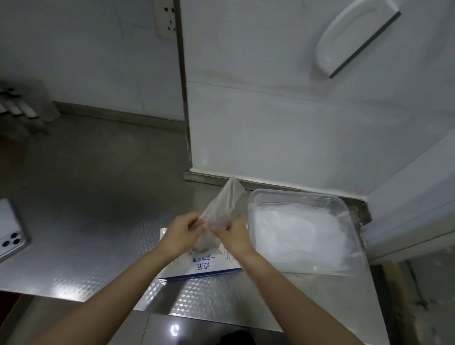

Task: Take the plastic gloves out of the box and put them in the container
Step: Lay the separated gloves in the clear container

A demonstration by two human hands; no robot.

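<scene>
A clear plastic glove (223,201) stands up between my two hands above the white and blue glove box (201,266), which lies flat on the steel counter. My left hand (182,232) pinches the glove's lower left edge. My right hand (232,234) pinches its lower right edge. Both hands hover over the box's top, hiding its opening. To the right of the box sits a clear plastic container (346,205) holding a white heap of gloves (297,228).
A silver phone (3,233) lies face down at the counter's left edge. Blurred tools (11,103) stand at the far left by the wall. A white wall panel rises behind the container, with a socket (167,16) and a squeegee (357,36) above.
</scene>
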